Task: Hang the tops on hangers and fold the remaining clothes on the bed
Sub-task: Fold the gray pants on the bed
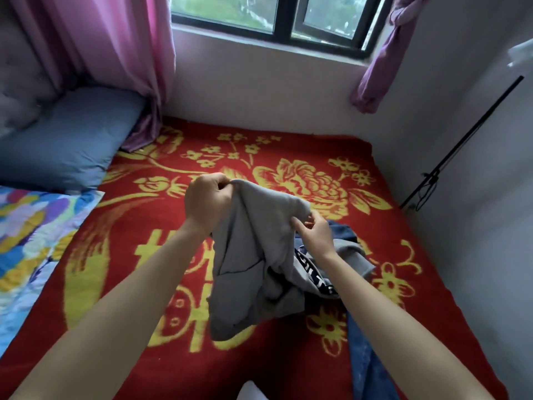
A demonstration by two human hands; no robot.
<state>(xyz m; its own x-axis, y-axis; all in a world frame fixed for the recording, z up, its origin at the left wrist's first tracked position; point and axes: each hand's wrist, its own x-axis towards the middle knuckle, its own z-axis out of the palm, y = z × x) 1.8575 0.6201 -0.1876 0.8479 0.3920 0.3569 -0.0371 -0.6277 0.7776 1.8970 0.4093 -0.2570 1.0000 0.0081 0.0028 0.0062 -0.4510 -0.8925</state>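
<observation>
Above the red floral bed (121, 284), the left hand (206, 202) grips and the right hand (315, 236) pinches a lifted grey garment (251, 255); jeans (363, 359) lie crumpled beneath.

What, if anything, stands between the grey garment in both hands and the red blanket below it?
Nothing visible on its left side; the left hand and right hand grip the grey garment; under its right edge lie jeans and other clothes on the red blanket.
</observation>
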